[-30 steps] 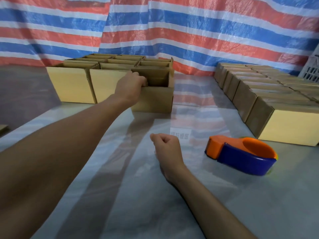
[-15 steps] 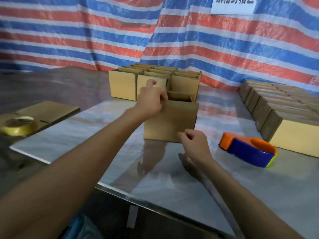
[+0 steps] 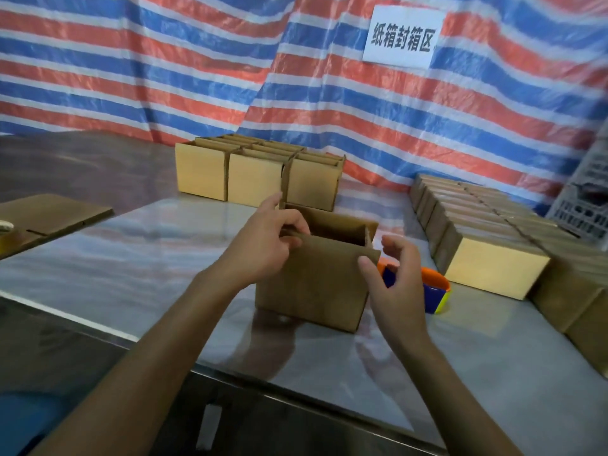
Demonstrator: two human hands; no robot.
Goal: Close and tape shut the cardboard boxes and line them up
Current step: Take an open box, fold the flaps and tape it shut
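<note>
An open brown cardboard box [image 3: 316, 284] stands on the table near the front edge, its top flaps up. My left hand [image 3: 269, 245] grips the box's upper left corner, fingers curled over the rim. Just off the box's right side, my right hand [image 3: 391, 274] has relaxed, spread fingers, with the thumb close to the upper right corner. An orange and blue tape dispenser [image 3: 427, 291] lies behind my right hand, partly hidden by it. A cluster of open boxes [image 3: 256, 179] stands at the back. A row of closed boxes [image 3: 487, 245] runs along the right.
The glossy table [image 3: 131, 258] ends in a front edge close to me. Flattened cardboard [image 3: 49, 215] and a yellow tape roll [image 3: 5, 232] lie at the left. A striped tarp with a white sign [image 3: 403, 36] hangs behind. A white crate [image 3: 585, 199] is at far right.
My left hand has pulled one open box from the back cluster toward me. My right hand rose from the table to the box's right side, its fingers uncurling.
</note>
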